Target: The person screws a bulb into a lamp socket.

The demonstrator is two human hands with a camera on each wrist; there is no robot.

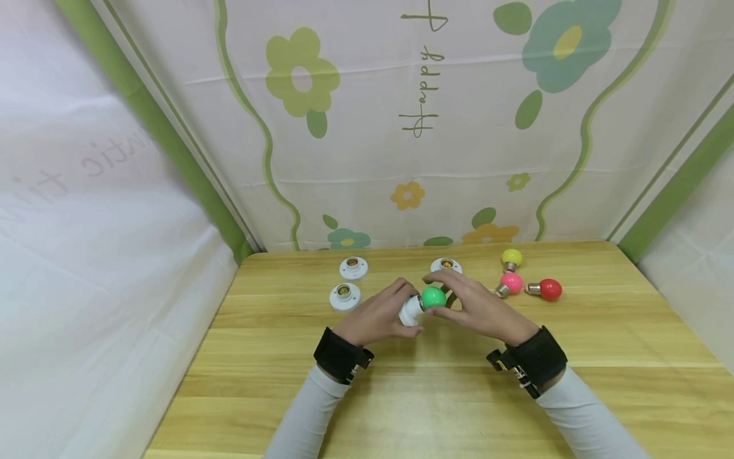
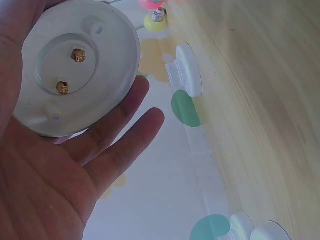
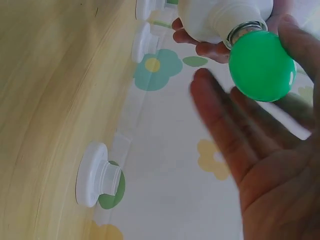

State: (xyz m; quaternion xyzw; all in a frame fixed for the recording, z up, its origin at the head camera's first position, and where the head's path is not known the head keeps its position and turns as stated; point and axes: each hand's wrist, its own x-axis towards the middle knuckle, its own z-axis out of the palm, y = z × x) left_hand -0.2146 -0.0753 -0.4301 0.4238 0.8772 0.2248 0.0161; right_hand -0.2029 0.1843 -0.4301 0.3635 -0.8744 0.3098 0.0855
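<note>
Grainy wooden table (image 1: 436,395); hands join glossy round bulb (image 1: 433,297), white socket (image 1: 410,310).

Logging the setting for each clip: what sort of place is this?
Probably a staged tabletop recording booth, not a home or workshop: a bare wooden table is closed in by hung flower-print cloth, with only loose coloured bulbs and white lamp sockets laid out.
</note>
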